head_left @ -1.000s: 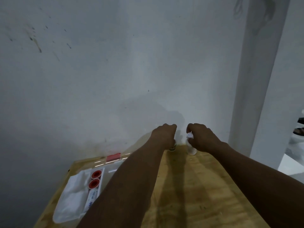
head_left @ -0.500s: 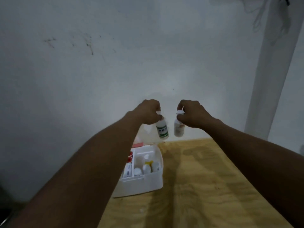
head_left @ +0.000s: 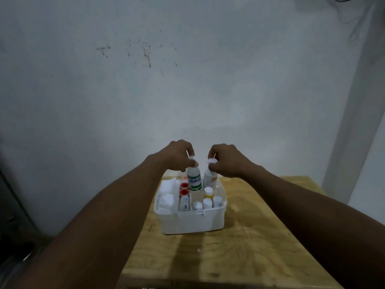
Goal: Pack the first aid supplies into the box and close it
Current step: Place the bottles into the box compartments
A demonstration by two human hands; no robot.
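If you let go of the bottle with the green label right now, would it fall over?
Probably not far. The green-label bottle is upright, its base already inside the white box, with other bottles close by. It is tall and narrow, so it might lean. The left hand pinches only its cap.

Box (head_left: 191, 223) white smooth plastic; table (head_left: 239, 247) grained plywood; bottles (head_left: 194, 180) glossy plastic.

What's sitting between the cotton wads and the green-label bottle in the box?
Head view: two red-capped tubes stand between the cotton wads and the green-label bottle, inside the white box.
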